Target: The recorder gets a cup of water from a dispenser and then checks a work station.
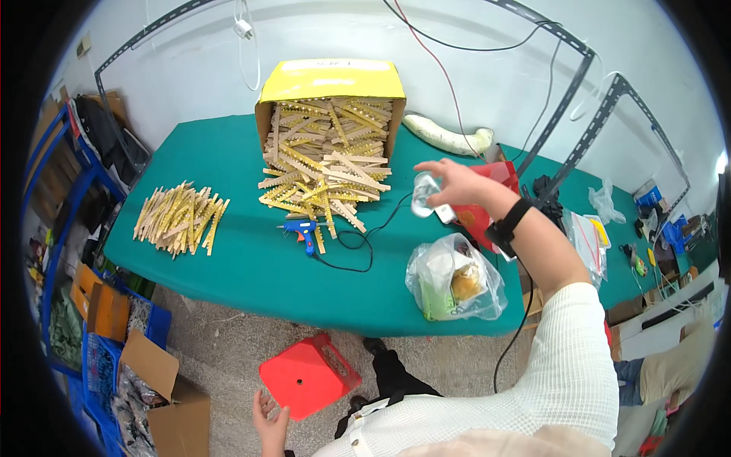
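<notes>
My right hand (454, 185) reaches out over the right part of the green table, its thumb and fingers closed on a small clear plastic cup (424, 196). A black band circles that wrist. Just beyond the forearm stands a red box-like thing (480, 221), partly hidden by my arm, with a white plug or socket (444, 213) beside it. My left hand (269, 420) hangs low beside a red plastic stool (304, 377), fingers apart and holding nothing.
A yellow-flapped carton (327, 80) spills wooden strips with gold edging. Left of it lies a strip pile (181, 217). A blue glue gun (303, 231) trails a black cord. Nearer sits a plastic bag with food (457, 278). Metal frame posts (567, 103) rise at right.
</notes>
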A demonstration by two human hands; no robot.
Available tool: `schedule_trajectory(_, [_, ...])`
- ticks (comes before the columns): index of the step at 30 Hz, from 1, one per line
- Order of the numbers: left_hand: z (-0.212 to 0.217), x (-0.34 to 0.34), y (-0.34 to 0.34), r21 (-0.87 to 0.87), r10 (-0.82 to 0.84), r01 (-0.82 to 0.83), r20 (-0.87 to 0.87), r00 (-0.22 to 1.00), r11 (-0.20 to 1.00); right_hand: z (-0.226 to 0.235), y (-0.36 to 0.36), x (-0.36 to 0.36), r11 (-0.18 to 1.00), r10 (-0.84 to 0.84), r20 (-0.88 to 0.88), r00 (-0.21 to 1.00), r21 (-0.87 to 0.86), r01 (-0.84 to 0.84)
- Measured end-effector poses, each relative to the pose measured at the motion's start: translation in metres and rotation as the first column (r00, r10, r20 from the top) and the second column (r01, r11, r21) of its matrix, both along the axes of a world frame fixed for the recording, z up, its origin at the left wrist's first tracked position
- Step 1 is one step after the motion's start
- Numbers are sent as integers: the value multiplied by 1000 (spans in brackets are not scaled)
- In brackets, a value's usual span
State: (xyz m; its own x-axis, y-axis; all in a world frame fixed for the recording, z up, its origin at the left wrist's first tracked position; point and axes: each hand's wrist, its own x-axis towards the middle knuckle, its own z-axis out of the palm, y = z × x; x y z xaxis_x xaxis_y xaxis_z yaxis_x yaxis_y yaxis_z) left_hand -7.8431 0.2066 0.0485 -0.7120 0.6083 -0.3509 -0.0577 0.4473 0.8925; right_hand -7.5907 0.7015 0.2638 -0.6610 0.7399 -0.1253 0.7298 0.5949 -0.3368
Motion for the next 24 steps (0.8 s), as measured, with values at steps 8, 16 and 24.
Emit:
schedule_trajectory(8, [37,29,49,-111,125,-127,-23,992,986,-50,193,20,973,-230,93,969,25,228])
schedule_trajectory(16, [60,39,132,-263,159,-158,-19,987,952,-137,321,28,902,-425,167,890,-4,432])
schedule_trajectory(24, [65,30,171,-330,106,-125,-76,991,936,-195,364,30,800,-550,245,799,-122,588])
